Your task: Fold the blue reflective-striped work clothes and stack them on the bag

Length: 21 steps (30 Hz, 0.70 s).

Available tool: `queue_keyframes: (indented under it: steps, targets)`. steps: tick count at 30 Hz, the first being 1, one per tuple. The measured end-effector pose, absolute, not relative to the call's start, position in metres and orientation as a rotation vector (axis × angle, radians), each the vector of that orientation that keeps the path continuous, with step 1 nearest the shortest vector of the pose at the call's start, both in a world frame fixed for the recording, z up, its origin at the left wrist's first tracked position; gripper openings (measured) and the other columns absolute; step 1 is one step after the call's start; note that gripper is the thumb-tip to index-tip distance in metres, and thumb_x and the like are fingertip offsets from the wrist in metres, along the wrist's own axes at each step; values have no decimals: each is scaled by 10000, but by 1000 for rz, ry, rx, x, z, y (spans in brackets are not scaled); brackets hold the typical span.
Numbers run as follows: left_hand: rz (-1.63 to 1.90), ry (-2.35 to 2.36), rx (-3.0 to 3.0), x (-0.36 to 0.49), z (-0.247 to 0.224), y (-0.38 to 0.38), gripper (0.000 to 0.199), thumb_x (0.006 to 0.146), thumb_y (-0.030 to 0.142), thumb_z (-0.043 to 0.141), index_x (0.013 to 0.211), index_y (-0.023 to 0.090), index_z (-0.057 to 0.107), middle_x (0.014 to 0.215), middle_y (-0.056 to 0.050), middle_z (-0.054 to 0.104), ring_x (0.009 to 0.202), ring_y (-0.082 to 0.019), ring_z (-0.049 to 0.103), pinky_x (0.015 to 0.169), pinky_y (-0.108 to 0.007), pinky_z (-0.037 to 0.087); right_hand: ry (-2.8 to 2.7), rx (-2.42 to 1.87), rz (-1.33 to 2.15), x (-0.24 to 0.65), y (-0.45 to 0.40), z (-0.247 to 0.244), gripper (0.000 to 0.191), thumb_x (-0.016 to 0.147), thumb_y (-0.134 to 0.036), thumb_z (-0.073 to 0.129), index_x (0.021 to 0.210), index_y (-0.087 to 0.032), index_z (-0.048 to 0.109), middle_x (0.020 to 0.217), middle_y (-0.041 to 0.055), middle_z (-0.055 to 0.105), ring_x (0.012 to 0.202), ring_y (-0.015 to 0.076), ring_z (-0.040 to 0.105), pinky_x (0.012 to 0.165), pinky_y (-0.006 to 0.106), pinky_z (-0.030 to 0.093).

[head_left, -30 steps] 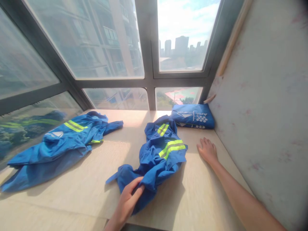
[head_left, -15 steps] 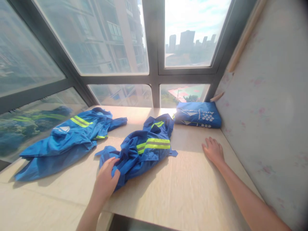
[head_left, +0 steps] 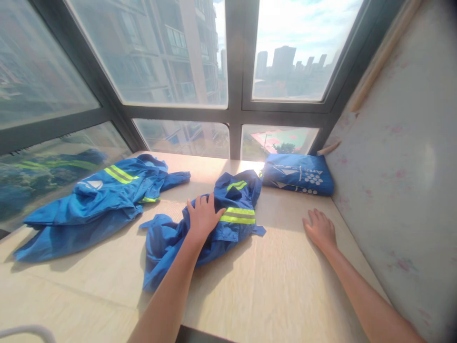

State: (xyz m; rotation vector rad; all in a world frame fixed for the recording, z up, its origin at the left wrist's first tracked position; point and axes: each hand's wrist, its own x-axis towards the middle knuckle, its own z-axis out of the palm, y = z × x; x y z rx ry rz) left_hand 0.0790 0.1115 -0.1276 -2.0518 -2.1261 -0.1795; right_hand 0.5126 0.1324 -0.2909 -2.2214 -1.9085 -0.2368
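A crumpled blue garment [head_left: 228, 233] with yellow-green and grey stripes lies in the middle of the wooden surface. My left hand [head_left: 204, 216] rests on its upper part, fingers spread, beside the wide stripe. My right hand [head_left: 321, 229] lies flat on the bare wood to the right, fingers a little apart, holding nothing. A second striped blue garment [head_left: 107, 195] is spread out at the left by the window. In the back right corner sits a folded blue bundle [head_left: 298, 174] with white print.
The wooden surface [head_left: 278, 286] ends at a dark gap by the front edge. Grey-framed windows [head_left: 233, 95] stand behind it, and a flowered wall [head_left: 400, 190] borders the right. A pale curved object [head_left: 28, 328] shows at the bottom left.
My left hand has moved up and right, from the garment's lower left part to its upper part, and its fingers are now spread. The view has shifted slightly. My right hand stays on the wood.
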Motion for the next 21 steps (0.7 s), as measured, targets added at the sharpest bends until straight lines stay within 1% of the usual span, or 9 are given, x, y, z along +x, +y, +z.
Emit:
queue_keyframes:
  steps: [2,4,5,7,10,13,15,18,21]
  targets:
    - [-19,-2227,-2157,81,-131,116,524,955,473,544,1303,82,572,1057,-210,736,1046,-357,684,1067,-563,385,-1905,-2217,-238,513,132,-291,521,992,-419,354,1373,-135,568,1498,162,507,1375,298,425,1116,462,323]
    - [86,-2270,-2255,85,-136,110,374,962,394,534,1171,98,626,974,-190,746,932,-329,718,925,-456,483,-1902,-2216,-232,513,132,-291,513,990,-417,356,1367,-145,575,1494,159,512,1370,294,430,1114,458,323]
    - [96,-2254,-2298,89,-140,103,313,965,351,521,1137,115,633,973,-184,746,921,-321,721,866,-418,497,-1900,-2216,-228,512,132,-290,512,989,-417,357,1366,-148,576,1494,158,512,1368,292,432,1114,456,323]
    - [65,-2179,-2367,98,-147,84,236,965,273,494,1115,153,631,948,-155,747,901,-303,721,813,-382,490,-1894,-2220,-222,512,132,-290,515,989,-421,356,1368,-149,574,1496,156,510,1370,290,432,1116,453,323]
    - [-3,-2046,-2480,113,-158,48,186,933,170,474,1036,178,629,868,-114,729,844,-282,702,789,-374,468,-1888,-2228,-218,510,131,-289,525,993,-422,349,1379,-140,565,1505,155,502,1386,290,421,1125,454,322]
    - [-60,-1912,-2627,122,-168,17,199,903,110,460,987,179,627,865,-103,697,855,-277,664,796,-386,456,-1886,-2233,-196,510,130,-289,525,994,-408,355,1391,-131,558,1518,159,490,1400,298,413,1137,470,321]
    - [-115,-1824,-2732,123,-174,2,215,895,105,472,1017,185,630,906,-99,679,890,-272,636,816,-393,454,-1874,-2235,-150,510,132,-285,518,984,-397,375,1378,-124,570,1515,172,489,1402,313,417,1135,487,330]
    - [-212,-1729,-2855,122,-177,-14,229,904,123,489,1066,205,628,956,-88,652,922,-253,599,845,-388,456,-1812,-2157,-5,503,136,-266,481,942,-359,422,1294,-101,625,1409,205,578,1331,320,506,1106,463,385]
    - [-324,-1654,-2876,120,-175,-25,274,920,127,479,1136,211,626,998,-88,635,957,-243,582,895,-395,469,-1775,-1806,55,478,135,-231,438,921,-320,433,1252,-128,646,1315,182,645,1256,294,575,1093,432,428]
